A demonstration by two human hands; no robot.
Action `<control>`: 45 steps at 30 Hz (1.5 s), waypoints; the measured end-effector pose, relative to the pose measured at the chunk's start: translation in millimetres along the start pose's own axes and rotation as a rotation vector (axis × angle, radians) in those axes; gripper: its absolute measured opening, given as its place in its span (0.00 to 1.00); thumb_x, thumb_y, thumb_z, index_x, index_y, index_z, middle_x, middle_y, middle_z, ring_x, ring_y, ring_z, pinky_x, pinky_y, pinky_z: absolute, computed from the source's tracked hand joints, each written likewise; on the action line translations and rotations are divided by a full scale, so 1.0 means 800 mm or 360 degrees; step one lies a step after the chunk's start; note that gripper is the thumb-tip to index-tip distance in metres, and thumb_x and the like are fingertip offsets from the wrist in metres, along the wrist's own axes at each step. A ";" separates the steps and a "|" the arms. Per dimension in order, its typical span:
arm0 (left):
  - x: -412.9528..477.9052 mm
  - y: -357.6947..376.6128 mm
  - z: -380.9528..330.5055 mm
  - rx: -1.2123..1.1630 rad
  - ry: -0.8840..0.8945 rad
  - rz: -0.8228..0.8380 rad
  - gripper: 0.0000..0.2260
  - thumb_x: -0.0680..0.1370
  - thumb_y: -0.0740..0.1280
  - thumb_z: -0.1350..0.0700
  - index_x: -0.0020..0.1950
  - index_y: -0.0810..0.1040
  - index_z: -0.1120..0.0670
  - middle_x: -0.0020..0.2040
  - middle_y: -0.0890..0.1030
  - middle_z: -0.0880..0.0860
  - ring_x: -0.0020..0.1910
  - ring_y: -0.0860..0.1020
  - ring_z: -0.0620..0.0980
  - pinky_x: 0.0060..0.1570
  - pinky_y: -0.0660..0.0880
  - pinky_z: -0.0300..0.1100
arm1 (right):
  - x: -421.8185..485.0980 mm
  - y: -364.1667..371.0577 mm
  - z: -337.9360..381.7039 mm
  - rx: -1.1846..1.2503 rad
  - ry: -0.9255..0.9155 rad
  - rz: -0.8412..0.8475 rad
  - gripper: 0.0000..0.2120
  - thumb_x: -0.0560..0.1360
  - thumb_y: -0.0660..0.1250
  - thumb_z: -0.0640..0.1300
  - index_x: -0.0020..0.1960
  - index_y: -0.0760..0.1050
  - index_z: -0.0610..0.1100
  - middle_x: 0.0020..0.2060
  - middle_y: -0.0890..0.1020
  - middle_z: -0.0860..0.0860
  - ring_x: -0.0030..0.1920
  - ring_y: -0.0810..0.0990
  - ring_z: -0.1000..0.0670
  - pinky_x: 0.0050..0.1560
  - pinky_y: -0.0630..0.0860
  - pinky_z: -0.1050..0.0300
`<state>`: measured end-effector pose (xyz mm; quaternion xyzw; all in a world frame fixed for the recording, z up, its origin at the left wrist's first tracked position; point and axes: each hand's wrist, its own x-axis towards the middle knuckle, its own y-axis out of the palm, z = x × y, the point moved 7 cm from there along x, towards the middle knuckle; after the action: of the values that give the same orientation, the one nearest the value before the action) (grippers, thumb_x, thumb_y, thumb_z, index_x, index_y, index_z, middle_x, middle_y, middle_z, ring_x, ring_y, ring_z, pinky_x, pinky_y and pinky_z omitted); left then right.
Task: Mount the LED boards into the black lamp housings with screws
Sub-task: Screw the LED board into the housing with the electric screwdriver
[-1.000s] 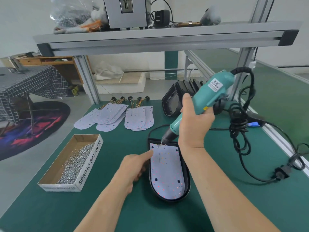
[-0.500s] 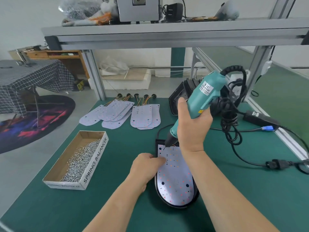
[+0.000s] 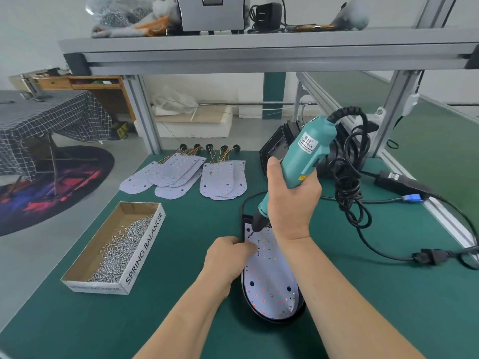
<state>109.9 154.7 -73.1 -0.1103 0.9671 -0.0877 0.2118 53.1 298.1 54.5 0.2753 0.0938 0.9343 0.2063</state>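
On the bench [image 3: 181, 320], the housing [image 3: 274, 320] lay before the person, the board [image 3: 269, 281] seated inside it. The driver [image 3: 305, 156] leaned, bit at the board's far left corner; so slanted, it could slip and gouge the board. The right hand [image 3: 293, 200] wrapped the driver, fingers curled round. The left hand [image 3: 228, 257] rested curled on the board's edge; whether it pinched a screw was unclear.

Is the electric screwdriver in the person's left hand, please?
No, the right hand grips the teal electric screwdriver, while the left hand rests on the LED board.
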 end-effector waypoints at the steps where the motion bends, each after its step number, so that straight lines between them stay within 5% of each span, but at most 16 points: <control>1: 0.000 0.000 0.000 -0.0002 -0.0002 0.0000 0.13 0.60 0.67 0.52 0.41 0.78 0.56 0.40 0.79 0.56 0.38 0.74 0.52 0.43 0.69 0.46 | 0.000 0.001 0.000 -0.0002 -0.0009 0.0004 0.13 0.71 0.72 0.50 0.37 0.69 0.47 0.27 0.73 0.59 0.28 0.71 0.54 0.33 0.72 0.59; 5: 0.001 0.001 0.001 -0.0008 -0.0011 0.0008 0.13 0.60 0.67 0.52 0.43 0.78 0.55 0.41 0.79 0.55 0.40 0.74 0.51 0.44 0.69 0.46 | -0.001 0.005 0.000 -0.0011 -0.0031 0.0024 0.13 0.71 0.72 0.51 0.38 0.70 0.47 0.26 0.75 0.60 0.28 0.73 0.56 0.34 0.72 0.62; 11: 0.003 0.000 0.005 -0.0009 -0.0030 -0.0017 0.22 0.61 0.67 0.52 0.48 0.80 0.67 0.42 0.80 0.57 0.40 0.75 0.52 0.45 0.70 0.46 | -0.002 0.008 -0.004 -0.0030 -0.0006 0.0057 0.13 0.71 0.72 0.50 0.37 0.69 0.48 0.27 0.74 0.59 0.29 0.72 0.54 0.34 0.72 0.59; 25: -0.002 0.000 0.007 0.0055 0.0047 -0.0035 0.10 0.62 0.66 0.51 0.41 0.76 0.54 0.39 0.76 0.53 0.39 0.71 0.50 0.42 0.66 0.46 | -0.010 0.004 -0.014 -0.0026 0.0126 0.0092 0.14 0.71 0.72 0.51 0.36 0.68 0.51 0.25 0.73 0.60 0.28 0.71 0.55 0.34 0.71 0.61; 34: -0.001 0.013 -0.003 0.0010 0.0039 0.0063 0.14 0.60 0.69 0.52 0.44 0.77 0.53 0.41 0.76 0.55 0.40 0.72 0.51 0.44 0.67 0.47 | 0.007 -0.048 0.022 -0.0031 -0.0026 0.0043 0.15 0.75 0.73 0.50 0.41 0.74 0.40 0.30 0.77 0.59 0.32 0.75 0.57 0.39 0.73 0.64; 39: 0.002 0.012 0.003 -0.0022 0.0013 0.0073 0.15 0.59 0.70 0.52 0.44 0.76 0.55 0.40 0.77 0.57 0.39 0.73 0.52 0.44 0.67 0.47 | 0.059 -0.125 0.034 -0.0045 0.0082 -0.0329 0.06 0.70 0.73 0.58 0.42 0.76 0.61 0.35 0.81 0.54 0.37 0.80 0.51 0.40 0.78 0.56; 42: 0.002 0.011 0.004 -0.0041 0.0030 0.0075 0.16 0.59 0.70 0.52 0.43 0.75 0.54 0.39 0.76 0.56 0.39 0.72 0.52 0.44 0.67 0.47 | 0.069 -0.190 0.000 -0.0196 0.0257 -0.0483 0.13 0.72 0.72 0.57 0.51 0.71 0.58 0.43 0.82 0.53 0.41 0.82 0.56 0.44 0.77 0.58; 45: 0.004 0.011 0.005 -0.0074 0.0022 0.0067 0.16 0.58 0.70 0.52 0.44 0.75 0.55 0.39 0.76 0.55 0.38 0.72 0.52 0.43 0.67 0.47 | 0.059 -0.245 -0.041 -0.0460 0.0444 -0.0607 0.22 0.75 0.72 0.49 0.62 0.64 0.47 0.46 0.77 0.56 0.41 0.80 0.63 0.37 0.72 0.67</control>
<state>107.5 161.7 -79.3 -0.0944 0.9724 -0.0613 0.2044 64.4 492.9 -6.9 0.0892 0.0373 0.9111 0.4007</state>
